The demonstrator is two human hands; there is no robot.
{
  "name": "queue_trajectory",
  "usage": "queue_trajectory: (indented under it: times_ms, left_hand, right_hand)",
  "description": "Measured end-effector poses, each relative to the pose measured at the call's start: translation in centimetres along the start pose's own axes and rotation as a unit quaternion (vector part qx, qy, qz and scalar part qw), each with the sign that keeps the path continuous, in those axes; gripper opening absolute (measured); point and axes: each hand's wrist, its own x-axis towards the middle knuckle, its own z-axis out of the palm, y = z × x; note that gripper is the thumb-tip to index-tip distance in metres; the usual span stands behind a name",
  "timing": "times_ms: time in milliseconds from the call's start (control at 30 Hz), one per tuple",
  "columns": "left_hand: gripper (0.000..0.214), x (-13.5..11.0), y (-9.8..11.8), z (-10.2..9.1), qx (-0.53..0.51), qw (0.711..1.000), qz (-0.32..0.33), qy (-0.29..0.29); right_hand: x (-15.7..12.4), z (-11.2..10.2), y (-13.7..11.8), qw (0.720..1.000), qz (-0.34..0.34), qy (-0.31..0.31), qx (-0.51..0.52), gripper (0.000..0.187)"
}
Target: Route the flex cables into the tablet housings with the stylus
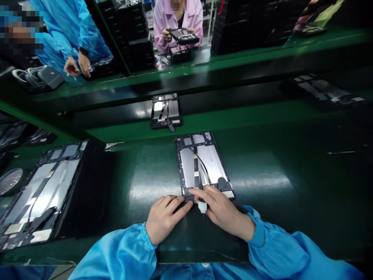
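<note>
On the dark green-edged workbench lies a tablet housing, its metal-backed inner side up and a thin black cable running across it. My left hand presses its fingers on the housing's near edge. My right hand pinches at the same edge, over a small white tab that hangs below it. The fingers hide that edge and where the tab attaches.
A larger open housing lies at the left, and another sits on the raised black belt ahead. Beyond, stacks of black trays stand between co-workers in blue and pink, the latter holding a housing.
</note>
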Motion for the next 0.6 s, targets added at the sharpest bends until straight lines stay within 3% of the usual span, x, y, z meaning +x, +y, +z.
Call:
queue_trajectory:
  times_ms: [133, 333, 467, 600]
  left_hand:
    - [0.033, 0.2, -0.3, -0.1, 0.006, 1.0, 0.02, -0.002]
    - [0.034, 0.5, 0.2, 0.0, 0.029, 1.0, 0.005, -0.007]
    - [0.034, 0.4, 0.6, 0.4, 0.006, 0.999, -0.028, -0.024]
    - [0.034, 0.3, 0.6, 0.7, -0.011, 0.999, -0.04, -0.028]
  right_hand:
    - [0.0, 0.0, 0.0, 0.999, 0.028, -0.007, 0.02, 0.067]
    - [-0.2, -1.2, -0.3, 0.993, 0.041, 0.039, 0.103, 0.04]
    - [-1.4, -2.3, -0.7, 0.967, 0.123, 0.073, 0.21, 0.032]
    - [-2.4, -2.0, -1.0, 0.941, 0.194, 0.067, 0.269, 0.025]
